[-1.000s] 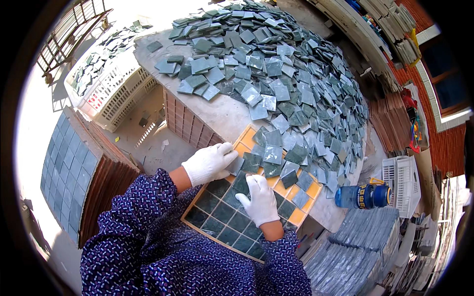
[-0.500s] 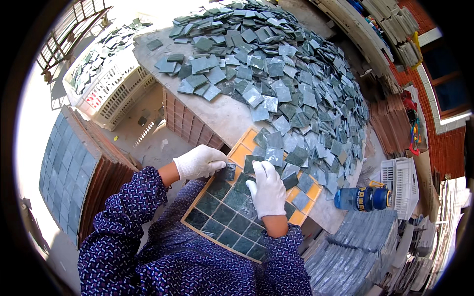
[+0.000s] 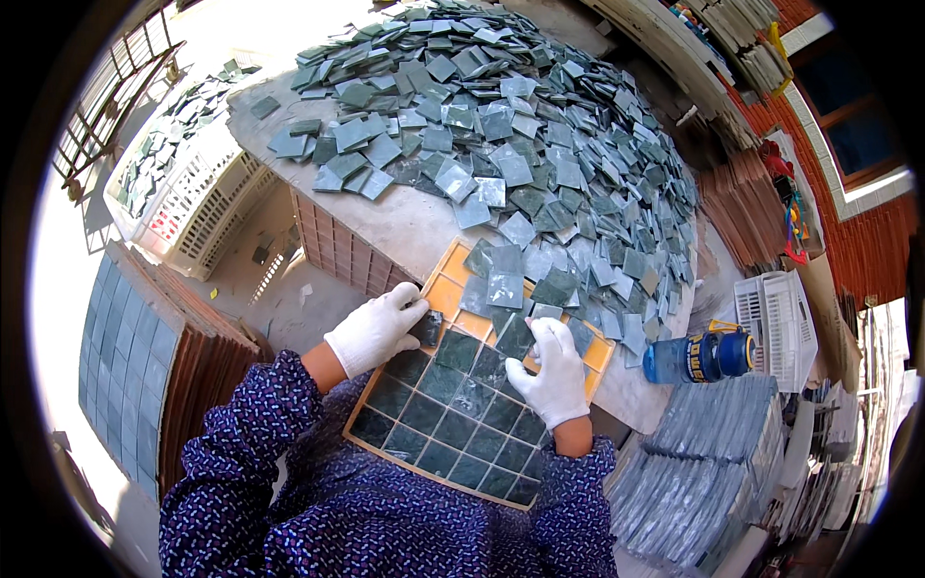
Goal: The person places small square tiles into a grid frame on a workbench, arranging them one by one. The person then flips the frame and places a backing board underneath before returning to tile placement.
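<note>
Closest to me are the person's dark blue patterned sleeves [image 3: 241, 424], and past them a yellow gridded tray [image 3: 442, 295] tilted between body and tabletop [image 3: 424, 214]. Its near rows look filled with square dark green tiles [image 3: 421, 412], each in its own cell, though the right forearm and glove hide a few places. Toward the far edge several yellow cells lie bare, and some loose tiles [image 3: 506, 289] rest askew across that end, not set in the grid; by eye, well over half is laid.

The gloved left hand [image 3: 378, 328] has thumb and fingers drawn close at a corner tile [image 3: 426, 329] by the tray's left edge; I can't tell whether it pinches that tile or only presses it. The gloved right hand [image 3: 552, 371] has its fingertips closed on the edge of a slanted tile [image 3: 515, 337] over the rows beyond the filled ones.

To the right of the tray stands a blue water bottle [image 3: 694, 359], above wrapped tile bundles [image 3: 689, 472]. Farther off, a big loose heap of tiles [image 3: 540, 144] covers much of the tabletop.
</note>
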Demonstrator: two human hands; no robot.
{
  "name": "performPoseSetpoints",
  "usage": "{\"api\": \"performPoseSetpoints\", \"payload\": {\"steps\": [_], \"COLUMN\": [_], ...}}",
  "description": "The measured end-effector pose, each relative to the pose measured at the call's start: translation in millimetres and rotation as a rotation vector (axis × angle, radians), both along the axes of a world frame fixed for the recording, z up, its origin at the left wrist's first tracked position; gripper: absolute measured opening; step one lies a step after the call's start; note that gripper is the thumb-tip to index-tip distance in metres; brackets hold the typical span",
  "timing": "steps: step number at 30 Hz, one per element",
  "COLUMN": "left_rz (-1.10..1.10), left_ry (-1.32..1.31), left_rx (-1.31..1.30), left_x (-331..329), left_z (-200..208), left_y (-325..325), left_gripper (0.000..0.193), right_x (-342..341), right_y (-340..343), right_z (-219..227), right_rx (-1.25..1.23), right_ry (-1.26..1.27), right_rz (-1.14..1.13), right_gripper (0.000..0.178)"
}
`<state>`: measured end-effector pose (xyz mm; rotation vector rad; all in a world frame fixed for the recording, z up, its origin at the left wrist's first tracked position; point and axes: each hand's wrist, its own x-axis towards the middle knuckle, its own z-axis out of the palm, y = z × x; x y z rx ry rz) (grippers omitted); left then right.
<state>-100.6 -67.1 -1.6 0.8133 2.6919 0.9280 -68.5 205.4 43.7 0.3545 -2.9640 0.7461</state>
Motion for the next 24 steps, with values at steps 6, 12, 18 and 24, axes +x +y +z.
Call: {"api": "performPoseSetpoints", "payload": {"steps": [6,12,18,24], "left_rz": [-0.147,-0.026,-0.104,-0.174], "left_ry": [0.051,0.144,0.367,0.279], "left_rx": [-0.056,-0.201,-0.186,-0.224], "left_x": [-10.1,5.3,24.4,9.5], "left_z": [-0.6,16.2,-6.7,-19.5], "left_y": [5.9,25.4,41.1,36.5], "left_gripper": [0.048,0.064,0.068,0.067], "right_x": [77.5,104.7,97.1,89.5], "right_y": [95.3,114.6,107.0,103.8], "right_z": [0.8,-18.6,-28.3,-20.0], "right_rx": [0.075,0.118,0.036,0.062], "right_ry": [-0.184,-0.100,-0.100,-0.097], "right_rz": [-0.234,-0.188,-0.304,-0.283], "right_gripper": [0.052,0.044,0.036,0.041]}}
